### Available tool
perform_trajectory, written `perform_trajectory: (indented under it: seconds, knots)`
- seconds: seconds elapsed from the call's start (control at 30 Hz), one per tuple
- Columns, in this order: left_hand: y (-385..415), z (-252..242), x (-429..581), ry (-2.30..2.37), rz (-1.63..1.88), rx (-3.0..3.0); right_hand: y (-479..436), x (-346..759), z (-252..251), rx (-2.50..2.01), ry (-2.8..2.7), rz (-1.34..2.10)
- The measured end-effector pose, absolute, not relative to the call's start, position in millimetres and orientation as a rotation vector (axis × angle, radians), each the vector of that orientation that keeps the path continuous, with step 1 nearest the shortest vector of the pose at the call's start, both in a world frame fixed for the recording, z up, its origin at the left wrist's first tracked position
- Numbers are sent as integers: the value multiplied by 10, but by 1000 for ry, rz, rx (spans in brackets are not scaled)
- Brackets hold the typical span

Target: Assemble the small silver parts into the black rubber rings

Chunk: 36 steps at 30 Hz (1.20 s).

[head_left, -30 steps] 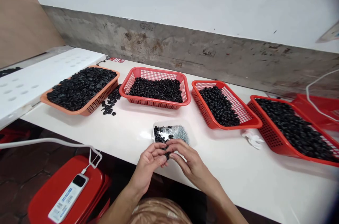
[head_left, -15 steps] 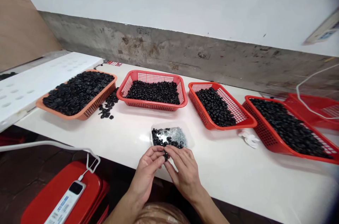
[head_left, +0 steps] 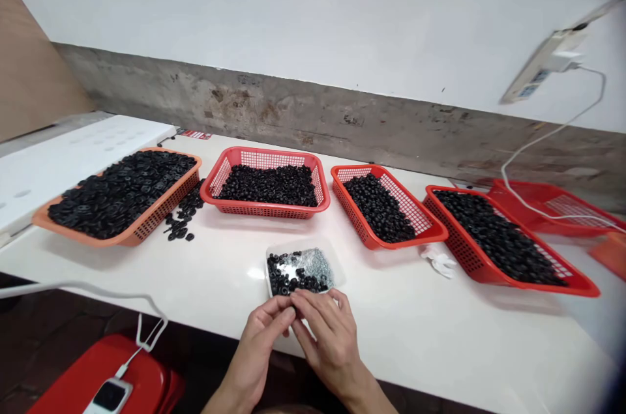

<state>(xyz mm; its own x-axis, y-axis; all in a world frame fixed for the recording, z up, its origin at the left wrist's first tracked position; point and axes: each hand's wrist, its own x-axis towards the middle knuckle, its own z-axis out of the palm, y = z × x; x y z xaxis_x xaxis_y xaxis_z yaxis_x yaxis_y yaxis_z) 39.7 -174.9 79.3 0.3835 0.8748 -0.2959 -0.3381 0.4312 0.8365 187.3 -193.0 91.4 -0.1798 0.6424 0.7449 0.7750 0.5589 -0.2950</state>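
Note:
My left hand point(head_left: 261, 339) and my right hand point(head_left: 327, 332) meet at the front edge of the white table point(head_left: 415, 329), fingertips pinched together. Between them is a small black plastic part, now almost wholly covered by the fingers. Just beyond the fingertips stands a clear shallow tray point(head_left: 334, 270). Black ring-shaped pieces point(head_left: 278, 280) lie in its left and front portion, and a heap of small silvery metal pieces point(head_left: 317, 265) fills the right.
Behind the tray stand an orange basket point(head_left: 141, 226), a red basket point(head_left: 264, 208), another red basket point(head_left: 359, 221) and a right-hand red basket point(head_left: 452, 248), all holding black parts. Loose black pieces point(head_left: 180, 226) and crumpled white tissue point(head_left: 440, 262) lie between baskets. A white cable point(head_left: 88, 285) crosses lower left.
The camera view has shifted, so the table and baskets appear further left and slightly lower. My fingers have closed further over the black part, which showed more clearly before.

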Motion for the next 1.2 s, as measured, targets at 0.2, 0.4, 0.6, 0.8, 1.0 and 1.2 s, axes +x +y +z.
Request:
perform_trajectory:
  seconds: [0.2,0.4,0.6,0.8,1.0,1.2]
  knots:
    - [-1719,820,426,832,876,716,-1897,1898,910,-1206,-1999,-148]
    - [-1734,835,411,823,897,719,-1829,1952,949,-1154,-2144,-188]
    - [-1747,823,408,830,888,689,-1790,1985,995,-1105,-2224,-275]
    - [-1751,816,410,778,846,708,-1782,2071,979,-1009,-2265,-385]
    - [-1773,795,417,765,781,784,-1807,2170,982,-1023,-2274,-335]
    - [-1789,813,460,788,782,801,-1827,2215,911,-962,-2335,-364]
